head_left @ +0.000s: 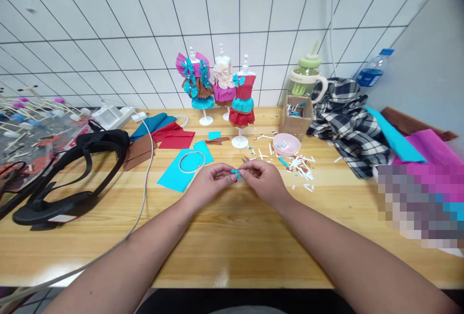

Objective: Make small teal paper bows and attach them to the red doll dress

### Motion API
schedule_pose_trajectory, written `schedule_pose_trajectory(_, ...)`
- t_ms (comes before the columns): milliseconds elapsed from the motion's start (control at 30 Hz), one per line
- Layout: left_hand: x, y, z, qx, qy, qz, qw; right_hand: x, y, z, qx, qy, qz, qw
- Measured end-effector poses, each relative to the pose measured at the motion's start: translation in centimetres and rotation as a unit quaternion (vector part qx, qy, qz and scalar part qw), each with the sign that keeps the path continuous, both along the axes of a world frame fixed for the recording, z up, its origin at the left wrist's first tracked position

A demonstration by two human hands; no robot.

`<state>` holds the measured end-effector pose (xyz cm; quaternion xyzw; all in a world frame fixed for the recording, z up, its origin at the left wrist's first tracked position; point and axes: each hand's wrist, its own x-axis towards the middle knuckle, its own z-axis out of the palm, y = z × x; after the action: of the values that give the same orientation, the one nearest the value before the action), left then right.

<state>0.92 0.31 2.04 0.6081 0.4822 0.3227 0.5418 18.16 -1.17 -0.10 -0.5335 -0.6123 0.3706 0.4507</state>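
Tiled wall behind wooden table. Near its back edge, three mannequins stand clothed. Mid-table, my left hand and right hand, fingertips pinched closed, grip a blue piece, judged gathered, unmounted.

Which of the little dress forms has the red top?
The front one, nearest the hands: that dress form alone has a red top, with a turquoise bow on it.

Bare hands and forearms, with black clothing and a curved grey area.
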Motion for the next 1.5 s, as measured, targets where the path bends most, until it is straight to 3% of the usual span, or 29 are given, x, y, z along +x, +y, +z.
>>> schedule_pose_trajectory(100, 0.02, -0.03, 0.08, 0.052, 0.037, 0.008, 0.998, -0.06, -0.17, 0.17, 0.037, -0.014, -0.004, 0.999)
schedule_pose_trajectory(200, 0.02, -0.1, 0.11, 0.089, 0.06, 0.021, 0.994, -0.22, -0.3, 0.28, 0.01, 0.008, -0.01, 1.0)
schedule_pose_trajectory(400, -0.21, 0.02, 0.01, 0.094, 0.069, 0.011, 0.993, -0.32, -0.12, 0.33, -0.034, 0.055, 0.029, 0.998)
schedule_pose_trajectory(567, -0.39, 0.26, -0.32, 0.042, 0.02, 0.032, 0.998, -0.23, 0.0, 0.24, -0.031, 0.038, 0.024, 0.999)
schedule_pose_trajectory(767, 0.08, -0.22, 0.38, 0.089, 0.048, 0.023, 0.995, -0.15, -0.17, 0.2, -0.001, -0.002, 0.024, 1.0)
schedule_pose_trajectory(1000, 0.09, -0.06, -0.08, -0.02, -0.076, 0.06, 0.995, -0.52, -0.27, 0.37, -0.026, 0.061, 0.043, 0.997)
schedule_pose_trajectory(1167, 0.07, -0.05, -0.22, -0.086, -0.135, 0.044, 0.986, -0.59, -0.09, 0.25, -0.031, 0.103, 0.041, 0.993)
schedule_pose_trajectory(1367, -0.02, -0.12, -0.07, -0.081, -0.066, 0.027, 0.994, -0.19, -0.1, 0.25, -0.016, 0.066, 0.03, 0.997)
schedule_pose_trajectory(1500, 0.0, -0.17, -0.01, -0.023, 0.029, -0.005, 0.999, 0.17, -0.24, 0.49, 0.056, -0.015, 0.019, 0.998)
